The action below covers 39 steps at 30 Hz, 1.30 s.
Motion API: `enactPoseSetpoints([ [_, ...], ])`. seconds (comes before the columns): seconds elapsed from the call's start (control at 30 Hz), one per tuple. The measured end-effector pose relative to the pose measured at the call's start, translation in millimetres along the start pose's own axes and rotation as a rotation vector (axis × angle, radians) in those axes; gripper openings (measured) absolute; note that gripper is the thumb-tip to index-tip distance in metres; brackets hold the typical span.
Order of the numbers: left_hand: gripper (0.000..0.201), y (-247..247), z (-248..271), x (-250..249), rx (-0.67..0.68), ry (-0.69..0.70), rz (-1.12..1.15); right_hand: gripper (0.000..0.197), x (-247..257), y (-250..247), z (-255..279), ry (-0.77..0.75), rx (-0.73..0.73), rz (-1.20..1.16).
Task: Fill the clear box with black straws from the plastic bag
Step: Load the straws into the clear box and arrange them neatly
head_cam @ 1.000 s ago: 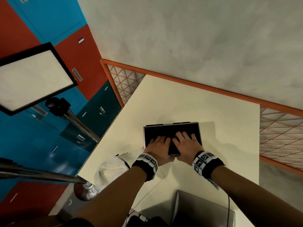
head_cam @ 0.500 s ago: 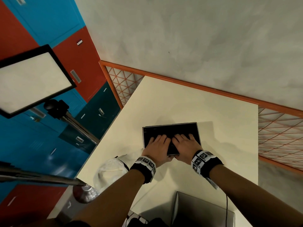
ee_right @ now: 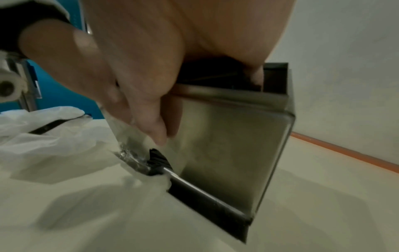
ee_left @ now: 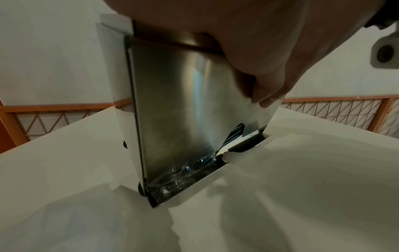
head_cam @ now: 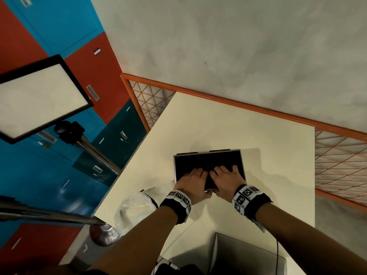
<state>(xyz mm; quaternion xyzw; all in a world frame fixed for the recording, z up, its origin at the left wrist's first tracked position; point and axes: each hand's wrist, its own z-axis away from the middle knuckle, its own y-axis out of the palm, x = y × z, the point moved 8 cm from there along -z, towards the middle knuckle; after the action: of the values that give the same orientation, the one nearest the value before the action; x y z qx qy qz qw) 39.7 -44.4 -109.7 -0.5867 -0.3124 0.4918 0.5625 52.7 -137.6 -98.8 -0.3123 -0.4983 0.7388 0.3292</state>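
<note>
The clear box stands on the cream table, packed to the top with black straws. My left hand and right hand lie side by side over its near half, fingers fairly straight on the straws. Both thumbs press the near wall, as the left wrist view shows on the box wall and the right wrist view on the box. The white plastic bag lies crumpled at my left wrist, with a black straw showing in it.
A grey open carton sits at the table's near edge. A light panel on a stand and a metal pole stand to the left before coloured lockers. An orange mesh railing borders the table's far and right sides.
Both hands stay on the box top in nearly the same pose. The view has shifted slightly.
</note>
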Motion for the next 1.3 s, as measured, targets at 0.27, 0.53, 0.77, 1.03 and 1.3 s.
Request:
enactPoseSetpoints([
  [0.27,0.072,4,1,2,0.025,-0.035,-0.017,0.06,3,1,-6,0.018,0.051,-0.059],
  [0.53,0.067,-3,5,-1,-0.076,0.011,-0.026,0.076,-6,9,-12,0.013,0.097,-0.191],
  [0.77,0.058,-3,8,-3,-0.101,0.026,-0.034,0.067,-4,4,-4,-0.031,-0.046,-0.153],
  [1.03,0.061,-2,8,-3,-0.062,0.005,-0.048,0.071,-3,-5,4,-0.06,-0.184,-0.107],
  [1.3,0.067,-1,2,0,0.004,-0.041,-0.03,0.058,2,-13,12,-0.071,-0.213,-0.084],
])
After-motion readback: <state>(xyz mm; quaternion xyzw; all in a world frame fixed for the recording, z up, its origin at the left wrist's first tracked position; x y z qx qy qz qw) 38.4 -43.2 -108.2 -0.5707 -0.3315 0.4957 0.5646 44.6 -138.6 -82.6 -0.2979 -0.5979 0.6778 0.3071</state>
